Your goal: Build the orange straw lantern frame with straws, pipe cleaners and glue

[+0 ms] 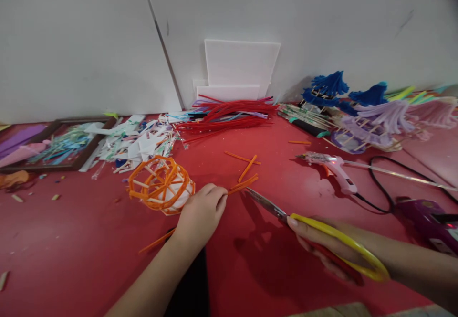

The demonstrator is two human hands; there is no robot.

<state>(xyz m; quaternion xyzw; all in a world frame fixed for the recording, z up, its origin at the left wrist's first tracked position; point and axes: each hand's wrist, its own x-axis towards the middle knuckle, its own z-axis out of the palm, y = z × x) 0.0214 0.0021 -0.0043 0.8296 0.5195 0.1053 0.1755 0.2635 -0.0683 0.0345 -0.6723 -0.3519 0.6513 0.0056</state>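
While left hand (202, 212) pinches orange strips (245, 184) | right hand (315, 236) grips scissors (322, 226) | strips jut rightward from left hand

Cannot read any text, label, brand, number or sign. Find no legible mark on the scissors (322, 227) at four o'clock, nor on the pink glue gun (334, 168) at three or the purple device (424, 216) between three and four. See only dark, scuff-like strokes on the wall (307, 16), at eleven and two o'clock, without recognisable letters or digits.
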